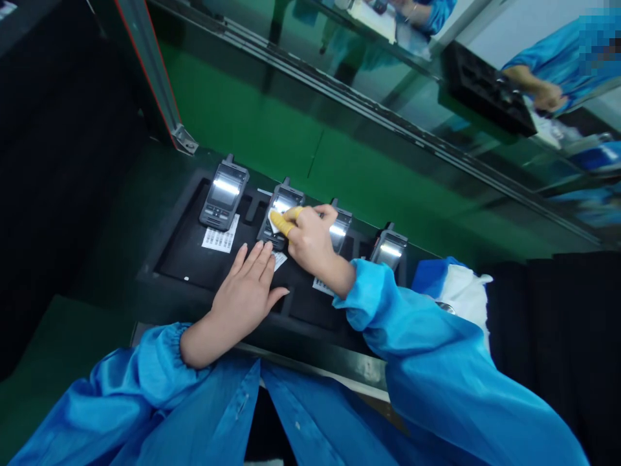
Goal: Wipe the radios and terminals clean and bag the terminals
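Several black handheld radios with screens and stubby antennas lie in a row in a black foam tray [174,259]. My right hand [315,239], with yellow finger cots on two fingers, pinches a small white wipe [273,223] against the face of the second radio [290,194] from the left. Flat on the tray, with its fingers stretched out, rests my left hand [245,294]; its fingertips are at that radio's lower end. To the left lies another radio [225,194], above a white label sheet [220,236]. A third radio [341,226] is partly covered by my right hand.
A fourth radio [389,247] lies by my right sleeve. Beyond it are a blue and white bundle [460,285] and a shiny round lid. A metal-framed glass partition runs along the back; past it, people in blue sleeves work near a black tray [485,84].
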The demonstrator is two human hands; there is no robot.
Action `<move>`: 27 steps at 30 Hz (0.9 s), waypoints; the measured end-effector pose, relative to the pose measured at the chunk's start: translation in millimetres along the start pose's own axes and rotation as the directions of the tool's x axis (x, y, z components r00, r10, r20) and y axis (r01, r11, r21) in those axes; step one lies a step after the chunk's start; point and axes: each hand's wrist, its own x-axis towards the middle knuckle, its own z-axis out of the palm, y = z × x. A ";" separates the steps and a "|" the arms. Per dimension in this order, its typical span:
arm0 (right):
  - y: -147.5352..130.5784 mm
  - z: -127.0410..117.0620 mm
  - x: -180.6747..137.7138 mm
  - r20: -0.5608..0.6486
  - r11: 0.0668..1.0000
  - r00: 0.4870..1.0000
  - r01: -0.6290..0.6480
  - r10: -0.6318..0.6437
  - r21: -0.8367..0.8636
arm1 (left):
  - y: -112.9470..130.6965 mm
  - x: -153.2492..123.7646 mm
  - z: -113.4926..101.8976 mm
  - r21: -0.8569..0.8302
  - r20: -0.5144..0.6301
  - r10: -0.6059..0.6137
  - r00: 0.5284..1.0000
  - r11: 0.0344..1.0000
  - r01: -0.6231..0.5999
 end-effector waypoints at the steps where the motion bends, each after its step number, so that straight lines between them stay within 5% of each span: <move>1: -4.1 1.6 -7.3 0.008 1.000 1.000 0.024 -0.025 0.011 | 0.1 0.1 0.4 0.000 -0.003 -0.001 1.000 1.000 0.001; 8: -16.2 -8.2 -25.9 0.041 0.982 0.998 0.049 -0.057 0.182 | -1.4 -2.8 -1.2 -0.016 -0.070 0.014 0.997 1.000 -0.015; 15: -13.1 -27.4 30.2 -0.098 0.983 0.990 -0.079 0.097 0.169 | -32.9 -15.2 -23.5 -0.014 -0.115 -0.083 0.990 0.997 0.082; 22: -38.7 -10.2 94.9 0.060 0.994 0.995 -0.087 0.083 0.073 | -62.3 -18.8 -24.9 0.014 -0.059 -0.196 0.979 0.980 0.197; 27: -52.3 10.0 75.9 0.090 1.000 0.996 0.009 -0.010 0.007 | -60.9 -18.3 -21.2 0.010 -0.082 -0.193 0.978 0.981 0.194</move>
